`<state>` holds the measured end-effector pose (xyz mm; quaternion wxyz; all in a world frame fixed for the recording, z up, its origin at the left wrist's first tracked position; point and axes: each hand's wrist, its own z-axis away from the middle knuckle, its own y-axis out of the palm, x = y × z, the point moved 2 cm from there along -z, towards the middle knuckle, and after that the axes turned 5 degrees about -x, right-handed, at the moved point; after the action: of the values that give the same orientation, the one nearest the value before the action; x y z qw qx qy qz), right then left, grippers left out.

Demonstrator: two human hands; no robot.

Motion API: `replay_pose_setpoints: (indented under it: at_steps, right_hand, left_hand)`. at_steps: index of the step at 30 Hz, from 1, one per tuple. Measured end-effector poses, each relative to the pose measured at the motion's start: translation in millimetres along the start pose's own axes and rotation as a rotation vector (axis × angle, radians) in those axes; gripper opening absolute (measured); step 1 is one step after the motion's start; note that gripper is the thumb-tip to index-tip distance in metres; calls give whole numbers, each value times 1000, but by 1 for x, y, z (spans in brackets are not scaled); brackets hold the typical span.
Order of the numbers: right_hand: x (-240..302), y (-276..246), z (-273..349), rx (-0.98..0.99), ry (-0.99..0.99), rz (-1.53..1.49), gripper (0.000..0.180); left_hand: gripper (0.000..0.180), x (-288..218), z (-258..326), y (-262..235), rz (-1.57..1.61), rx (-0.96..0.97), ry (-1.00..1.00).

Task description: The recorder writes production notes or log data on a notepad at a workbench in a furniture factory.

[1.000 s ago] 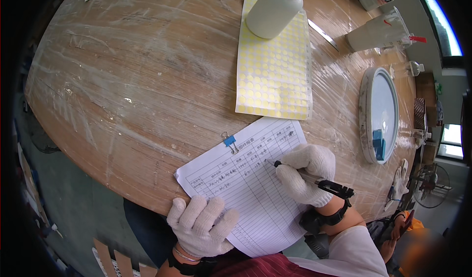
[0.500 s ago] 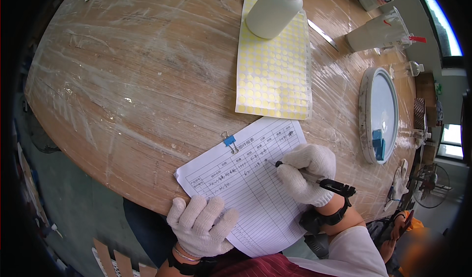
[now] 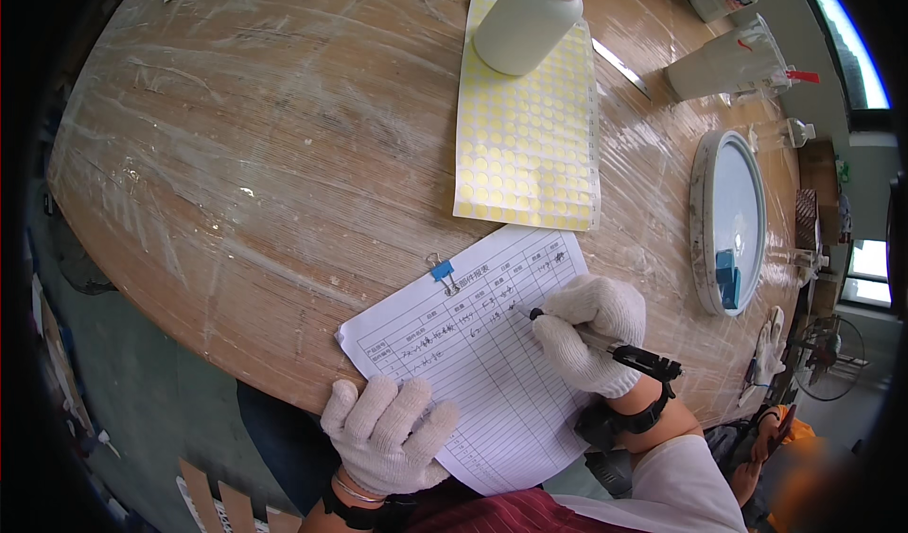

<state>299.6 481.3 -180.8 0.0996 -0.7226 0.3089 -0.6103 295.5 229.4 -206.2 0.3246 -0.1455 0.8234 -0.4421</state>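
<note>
A printed paper form [image 3: 511, 401] with a ruled table and handwriting lies at the near edge of the table, its top gripped by a blue binder clip [image 3: 442, 271]. My right hand [image 3: 591, 334], in a white knitted glove, is closed around a black pen [image 3: 647, 359]. The pen's dark front end [image 3: 536, 314] shows past the fingers, at the filled-in rows of the form. My left hand [image 3: 390, 434], gloved the same way, rests with spread fingers over the form's lower left edge.
Beyond the form, a white bottle [image 3: 530, 22] with a red cap stands on a sheet of yellow round stickers [image 3: 525, 164]. To the right are a metal ruler-like strip [image 3: 620, 67], a plastic cup [image 3: 724, 65], and a round lid [image 3: 705, 221] bearing a blue object [image 3: 726, 280]. A person [image 3: 757, 448] is at the far right.
Handwriting just left of the pen tip looks slightly darker. My right hand has barely shifted, and my left hand stays in place.
</note>
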Motion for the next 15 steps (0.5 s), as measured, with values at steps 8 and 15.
replay_pose_setpoints:
  at_steps: [8,15]
  right_hand:
    - [0,1,0,-7,-7,25,21]
    - [4,-1,0,39,38,7,14]
  left_hand:
    - [41,0,0,0,7,-1,-2]
    - [41,-1,2,0,5,2,-5]
